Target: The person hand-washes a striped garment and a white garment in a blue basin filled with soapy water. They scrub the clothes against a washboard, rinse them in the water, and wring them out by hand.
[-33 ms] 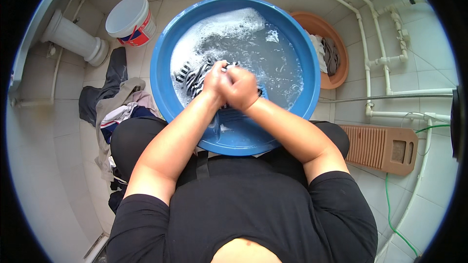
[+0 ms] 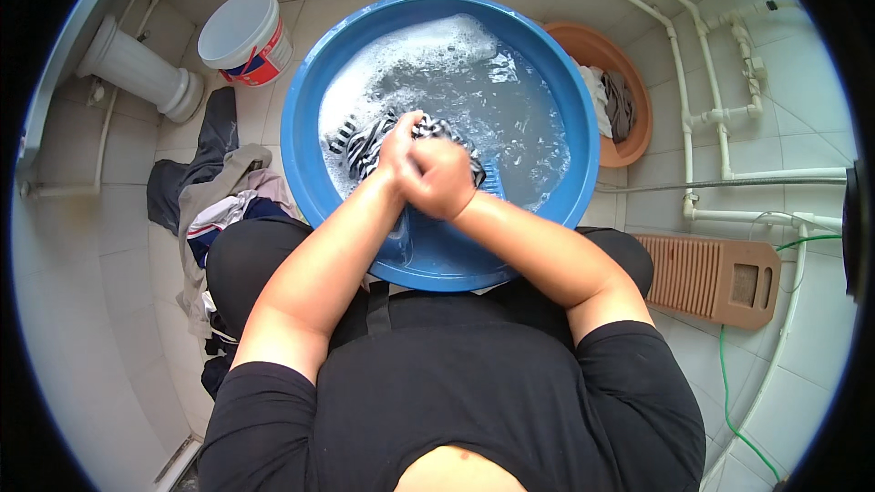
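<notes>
Between your knees, at the near rim of the blue wash basin (image 2: pixel 305 82), your two fists meet over the suds. Your left hand (image 2: pixel 401 148) and your right hand (image 2: pixel 445 178) are both closed tight on the black-and-white striped garment (image 2: pixel 365 144), knuckles pressed together. To scrub well, I judge you should keep the bunch small, rub fist against fist in short strokes, and dip the cloth in the soapy water (image 2: pixel 474 91) just beyond your hands so it stays wet. The striped cloth trails out from your left hand toward your left, its long axis running roughly crosswise, the free end lying in the foam. Left of your left forearm a heap of clothes (image 2: pixel 214 191) sits on the floor tiles. Beyond your right hand an orange-brown basin (image 2: pixel 638 82) holds wrung pieces, and a ribbed washboard (image 2: pixel 702 275) lies off to the right. Farther left stand a white lidded bucket (image 2: pixel 241 32) and a white pedestal (image 2: pixel 137 64).
</notes>
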`<state>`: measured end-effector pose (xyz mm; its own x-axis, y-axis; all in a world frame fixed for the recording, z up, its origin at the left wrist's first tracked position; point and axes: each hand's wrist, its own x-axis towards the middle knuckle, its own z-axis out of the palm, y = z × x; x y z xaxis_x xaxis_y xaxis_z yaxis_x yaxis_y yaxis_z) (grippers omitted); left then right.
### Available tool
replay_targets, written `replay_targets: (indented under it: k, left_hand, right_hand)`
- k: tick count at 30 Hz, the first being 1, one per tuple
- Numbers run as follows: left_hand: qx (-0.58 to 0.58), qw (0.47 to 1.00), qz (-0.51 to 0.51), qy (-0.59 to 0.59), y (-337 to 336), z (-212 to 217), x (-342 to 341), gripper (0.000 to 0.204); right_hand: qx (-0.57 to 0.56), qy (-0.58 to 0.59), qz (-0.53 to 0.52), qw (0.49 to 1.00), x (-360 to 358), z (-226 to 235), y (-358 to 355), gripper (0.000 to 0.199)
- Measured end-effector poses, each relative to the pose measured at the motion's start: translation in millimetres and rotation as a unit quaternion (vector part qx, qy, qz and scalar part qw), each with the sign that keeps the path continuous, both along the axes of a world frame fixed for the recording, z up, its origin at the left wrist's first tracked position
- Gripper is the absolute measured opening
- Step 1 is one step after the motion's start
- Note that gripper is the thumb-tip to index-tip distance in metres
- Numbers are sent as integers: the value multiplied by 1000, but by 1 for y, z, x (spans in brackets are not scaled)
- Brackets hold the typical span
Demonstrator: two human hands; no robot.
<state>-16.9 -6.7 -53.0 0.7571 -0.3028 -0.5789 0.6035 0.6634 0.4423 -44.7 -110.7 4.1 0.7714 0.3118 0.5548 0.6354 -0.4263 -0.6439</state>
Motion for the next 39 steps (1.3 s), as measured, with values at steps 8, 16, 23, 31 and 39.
replay_targets:
  k: [8,16,23,31,39]
  left_hand:
    - [12,998,29,-54,-14,87,0,18]
    - [785,378,-124,-475,12,105,-17,84]
    - [523,708,-115,-461,20,110,-10,16]
    - [167,892,114,-404,-6,204,-21,9]
    - [61,909,129,-392,3,252,-26,16]
  right_hand:
    - [37,232,-226,945,65,-30,-59,40]
    - [-92,298,90,946,57,73,-60,32]
    - [143,368,139,908,44,54,-79,32]
    - [-82,338,103,932,-2,-20,-49,75]
    - [133,406,151,891,22,1,-41,38]
